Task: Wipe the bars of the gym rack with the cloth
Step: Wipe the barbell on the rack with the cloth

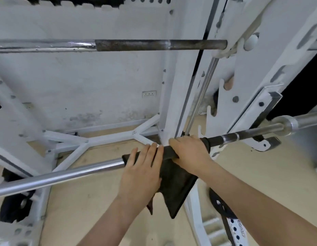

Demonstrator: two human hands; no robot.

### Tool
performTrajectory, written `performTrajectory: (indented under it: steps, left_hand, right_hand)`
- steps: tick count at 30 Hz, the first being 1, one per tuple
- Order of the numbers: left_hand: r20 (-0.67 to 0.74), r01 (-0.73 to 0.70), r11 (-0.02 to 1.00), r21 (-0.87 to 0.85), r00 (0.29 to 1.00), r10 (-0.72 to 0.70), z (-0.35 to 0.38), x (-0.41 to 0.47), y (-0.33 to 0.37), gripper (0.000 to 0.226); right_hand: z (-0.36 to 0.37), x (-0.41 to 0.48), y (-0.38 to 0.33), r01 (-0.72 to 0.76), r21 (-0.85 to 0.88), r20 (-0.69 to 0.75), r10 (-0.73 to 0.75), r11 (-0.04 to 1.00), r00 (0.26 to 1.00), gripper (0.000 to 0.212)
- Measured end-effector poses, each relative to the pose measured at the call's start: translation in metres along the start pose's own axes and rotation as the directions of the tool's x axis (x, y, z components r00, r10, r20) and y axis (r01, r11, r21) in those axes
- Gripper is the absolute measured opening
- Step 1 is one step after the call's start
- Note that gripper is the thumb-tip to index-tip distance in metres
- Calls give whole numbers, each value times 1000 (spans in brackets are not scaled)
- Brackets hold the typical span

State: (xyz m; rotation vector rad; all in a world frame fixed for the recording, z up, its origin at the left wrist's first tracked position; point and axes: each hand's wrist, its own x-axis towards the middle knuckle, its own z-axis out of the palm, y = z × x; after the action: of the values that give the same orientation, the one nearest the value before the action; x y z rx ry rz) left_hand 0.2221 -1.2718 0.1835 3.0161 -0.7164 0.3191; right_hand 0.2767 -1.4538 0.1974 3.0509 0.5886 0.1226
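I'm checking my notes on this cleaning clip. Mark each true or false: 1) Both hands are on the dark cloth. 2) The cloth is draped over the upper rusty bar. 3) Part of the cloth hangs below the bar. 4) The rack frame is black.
1) True: the left hand and right hand press the cloth.
2) False: it wraps the lower barbell; the rusty bar is bare.
3) True.
4) False: the rack frame is white.
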Motion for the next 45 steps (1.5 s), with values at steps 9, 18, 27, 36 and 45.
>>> performTrajectory:
  steps: [9, 18, 27, 36, 45]
  left_hand:
    - [187, 38, 994, 103, 981, -57, -6, 101, 81, 31]
    - [151, -131, 987, -90, 978, 144, 6, 201, 191, 35]
    - [102, -93, 990, -103, 989, 104, 25, 232, 231, 39]
    - [25, 227, 537, -812, 933, -358, -35, 178, 234, 33]
    - [-193, -181, -135, -974, 978, 81, -130, 170, 242, 39]
  right_hand:
    - [-6, -65, 97, -172, 19, -44, 172, 985, 984, 73]
    - [-12, -130, 241, -447, 309, -208, 518, 839, 830, 46]
    - [12, -135, 276, -380, 581, -109, 532, 719, 840, 60]
    - [-25, -147, 214, -187, 650, -82, 313, 736, 946, 76]
    - [-119, -145, 215, 211, 919, -384, 629, 334, 676, 35]
